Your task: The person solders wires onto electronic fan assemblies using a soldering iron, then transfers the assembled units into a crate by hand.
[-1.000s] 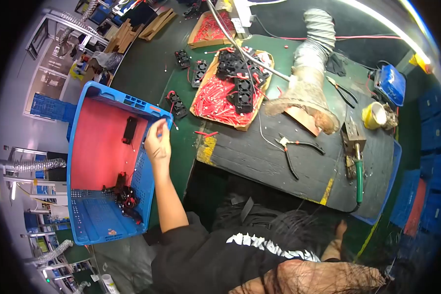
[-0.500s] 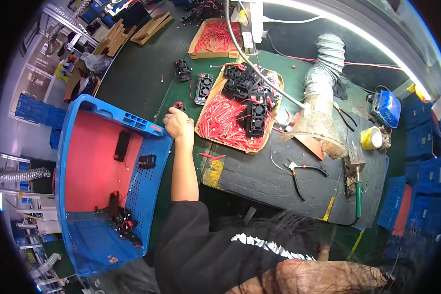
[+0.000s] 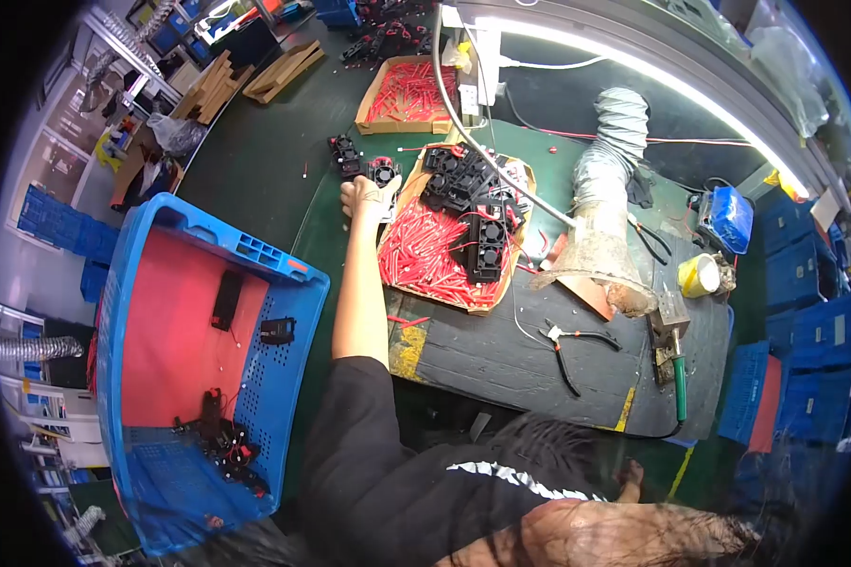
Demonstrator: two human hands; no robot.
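At the bottom edge of the view, the right hand (image 3: 631, 478) rests low in shadow, small and dim; whether it is open or closed cannot be told. To the left of the desk (image 3: 482, 364) stands a blue crate (image 3: 288, 373) with a red lining (image 3: 175, 340). Already in it are a long black block (image 3: 226, 300), a shorter black block (image 3: 277, 330) by the wall nearest the desk, and a wired tangle (image 3: 220, 437) in the near corner. Along the desk's near edge lie open pliers (image 3: 555, 334) and, toward the right corner, a green-handled iron (image 3: 680, 387). Further in, a carton of red tubes (image 3: 421, 250) carries several fan blocks (image 3: 487, 248). Just beyond its left edge, the left hand (image 3: 370, 198) reaches over a fan block (image 3: 385, 172) on the desk, thumb against it, fingers bent; hidden fingertips leave the grip uncertain. A second fan block (image 3: 345, 153) sits just beside it. At the far edge are another tube carton (image 3: 399, 126) and a dark heap (image 3: 385, 42). Judging by this, the desk holds more blocks than the crate, so much seems left.
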